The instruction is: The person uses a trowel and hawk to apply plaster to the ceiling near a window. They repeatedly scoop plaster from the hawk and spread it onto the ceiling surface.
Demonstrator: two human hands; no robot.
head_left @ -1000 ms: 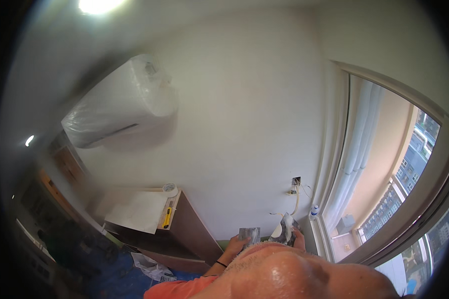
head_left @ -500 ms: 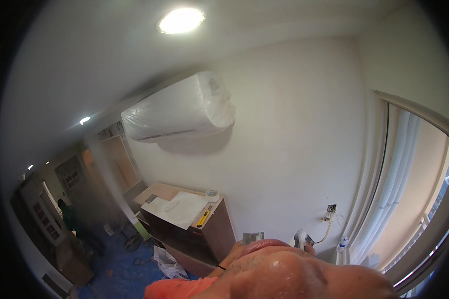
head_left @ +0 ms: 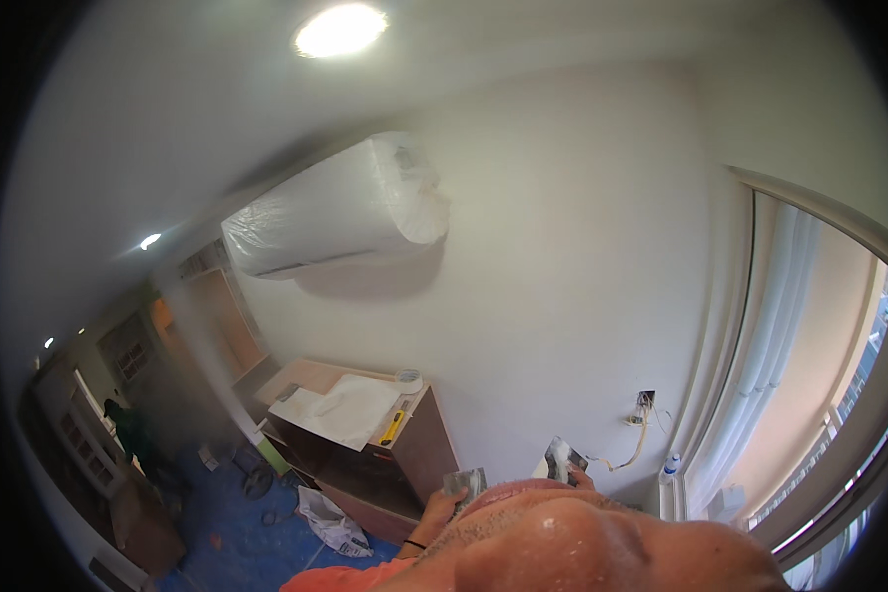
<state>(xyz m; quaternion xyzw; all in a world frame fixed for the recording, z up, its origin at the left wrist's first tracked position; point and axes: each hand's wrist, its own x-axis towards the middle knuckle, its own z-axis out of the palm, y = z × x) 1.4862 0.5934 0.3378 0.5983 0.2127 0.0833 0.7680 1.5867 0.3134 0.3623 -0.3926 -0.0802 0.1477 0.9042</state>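
Near the bottom middle, my left hand (head_left: pixel 442 507) is closed around a putty knife (head_left: pixel 466 482) with a broad, greyish, smeared blade. To its right, my right hand (head_left: pixel 583 481) grips a second putty knife (head_left: pixel 553 458), whose dark-edged blade carries white filler (head_left: pixel 561 457). The two blades are held apart, in front of the lower part of the white wall (head_left: pixel 562 276). Both handles and much of each hand are hidden from view. A black band (head_left: pixel 414 544) circles my left wrist.
A brown cabinet (head_left: pixel 430 444) bears a white sheet (head_left: pixel 335 409), a tape roll (head_left: pixel 408 377) and a yellow utility knife (head_left: pixel 393 426). Wires hang from a wall box (head_left: pixel 645 399). A bottle (head_left: pixel 671 465) stands by the window. Above is a plastic-wrapped unit (head_left: pixel 335 212). A person (head_left: pixel 133 434) stands far left.
Both hands and their putty knives have moved left and show more fully. The right blade has tilted. My view has shifted slightly, so the room sits a little further left.
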